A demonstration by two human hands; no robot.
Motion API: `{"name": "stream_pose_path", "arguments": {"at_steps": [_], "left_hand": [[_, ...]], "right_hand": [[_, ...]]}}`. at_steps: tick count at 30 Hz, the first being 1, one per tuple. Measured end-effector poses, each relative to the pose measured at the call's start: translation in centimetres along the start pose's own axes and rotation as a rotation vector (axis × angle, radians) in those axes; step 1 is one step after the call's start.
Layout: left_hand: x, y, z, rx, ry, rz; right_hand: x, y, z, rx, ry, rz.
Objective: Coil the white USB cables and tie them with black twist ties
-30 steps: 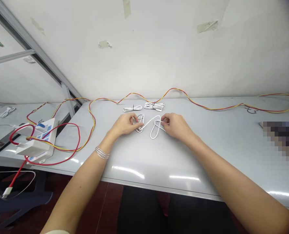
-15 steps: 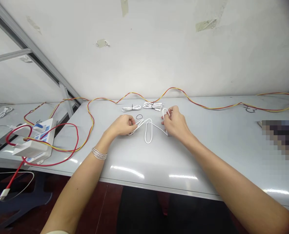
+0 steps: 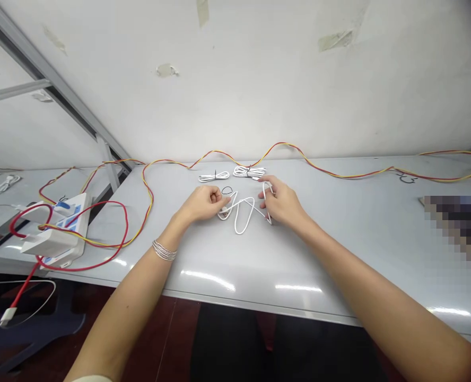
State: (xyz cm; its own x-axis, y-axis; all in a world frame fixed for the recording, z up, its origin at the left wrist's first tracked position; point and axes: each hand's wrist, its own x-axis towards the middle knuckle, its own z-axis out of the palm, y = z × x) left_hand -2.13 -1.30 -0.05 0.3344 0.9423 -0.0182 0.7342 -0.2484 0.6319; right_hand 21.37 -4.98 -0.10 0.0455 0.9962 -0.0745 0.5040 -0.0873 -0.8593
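Shifted since the previous frame: the middle bend of the loose white cable [image 3: 241, 233] now slants and crosses its left-hand coil, and the loop at my right hand [image 3: 284, 202] sits slightly lower, with my index finger reaching out toward a bundle.

Grip, left hand [image 3: 205, 202]: thumb and curled fingers together, clamped on the loose white cable at its left coil. Grip, right hand: fingers partly spread, the cable loop passing across the fingertips; I cannot tell whether they clamp it.

Position: the loose white cable spans the gap between my hands, its middle part on the grey table [image 3: 299, 249].

Holders and contents: one power strip [image 3: 85, 204] at the left, white with blue parts, bearing white adapters, the nearer one [image 3: 50, 242] bulky and boxy. Its sockets are partly covered, so the total plugged in is unclear. A red cable [image 3: 128, 223] loops over the table beside it.

Counts:
- Loose white cable: one, in hand.
- Tied white cable bundles beyond my hands: two, the left bundle [image 3: 215, 176] and the right bundle [image 3: 250, 172], side by side, each with a dark tie around it.
- Coiled white cable [image 3: 5, 183] at far left: one.
- Black loop tie [image 3: 227, 187]: one, lying near my left fingertips.
- Red-and-yellow twisted wire [image 3: 152, 197]: runs along the wall side and curves down toward the strip.
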Motion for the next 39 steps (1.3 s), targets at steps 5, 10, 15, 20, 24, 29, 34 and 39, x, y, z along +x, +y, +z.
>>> {"name": "stream_pose_path", "arguments": {"at_steps": [5,10,15,20,24,29,34,39], "left_hand": [[0.0,0.4,0.1,0.069,0.019,-0.004],[0.0,0.5,0.1,0.077,-0.039,0.005],[-0.2,0.3,0.0,0.090,-0.040,0.027],[-0.2,0.0,-0.3,0.064,-0.062,0.045],[-0.1,0.0,-0.5,0.095,-0.009,0.033],[-0.2,-0.1,-1.1,0.277,0.111,-0.144],[-0.5,0.1,-1.6,0.338,-0.027,-0.180],[-0.5,0.6,-1.6,0.329,0.034,-0.124]], "right_hand": [[-0.2,-0.5,0.0,-0.086,-0.020,-0.005],[-0.7,-1.1,0.3,-0.169,-0.039,-0.090],[-0.9,-0.9,0.1,-0.384,-0.047,-0.176],[-1.2,-1.0,-0.6,-0.474,-0.099,-0.097],[-1.6,-1.2,-0.8,-0.472,-0.111,-0.069],[-2.2,-1.4,-0.5,-0.451,-0.181,-0.128],[-2.3,-1.5,-0.2,-0.528,-0.232,-0.175],[-2.1,-1.6,-0.2,-0.448,-0.231,-0.157]]}}
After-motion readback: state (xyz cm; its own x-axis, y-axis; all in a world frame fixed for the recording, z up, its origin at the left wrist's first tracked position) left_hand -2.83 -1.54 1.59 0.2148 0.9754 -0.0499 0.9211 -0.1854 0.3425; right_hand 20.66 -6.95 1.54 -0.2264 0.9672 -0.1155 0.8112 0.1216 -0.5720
